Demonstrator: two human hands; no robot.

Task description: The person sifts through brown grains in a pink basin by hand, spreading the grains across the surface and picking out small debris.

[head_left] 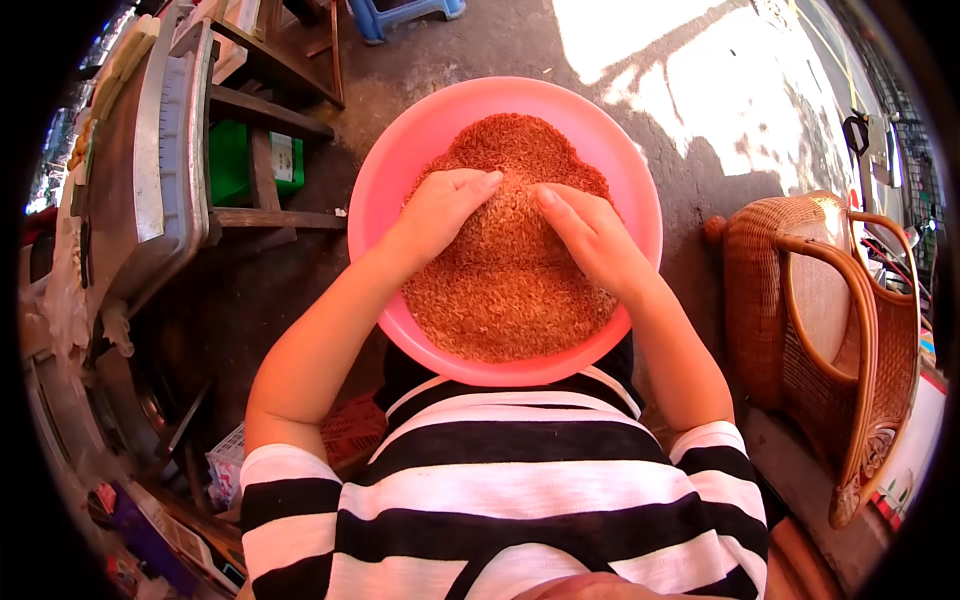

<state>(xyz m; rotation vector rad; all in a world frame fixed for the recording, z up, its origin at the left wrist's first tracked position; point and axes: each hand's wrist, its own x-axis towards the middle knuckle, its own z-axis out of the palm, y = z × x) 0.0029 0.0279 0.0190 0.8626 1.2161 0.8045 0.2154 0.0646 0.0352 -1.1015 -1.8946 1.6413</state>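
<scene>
bending over a pink basin [385, 180] of reddish-brown grain [505, 310], with both hands in it and both forearms coming in over its near half. reaching in from the left side with the left hand [445, 215], back of the hand up, thumb pointing inward over the grain. reaching in from the right side with the right hand [592, 232], thumb angled inward and away from the body. keeping the two thumb tips near each other but apart, with grain showing between. curling the other fingers down and out of sight against the grain, so impossible to tell how far closed either hand is, or whether any grain is held in it.

spread across the basin's bottom in a broad layer, with a rounded lobe toward the far side; darker red along the far edge, lighter and browner between the hands and nearer the body. crossed by a faint crease just below the hands.

set close against the striped shirt [500, 485], over dark legwear, at the near side of the basin. lying beyond and around: grey floor [480, 55] with a bright sunlit patch at upper right. standing to the right of the basin, well apart: a wicker chair [755, 290]. placed to the left: a wooden frame [270, 115] with a green box [228, 165] behind its bars. visible at the top: part of a blue stool [405, 18].
</scene>
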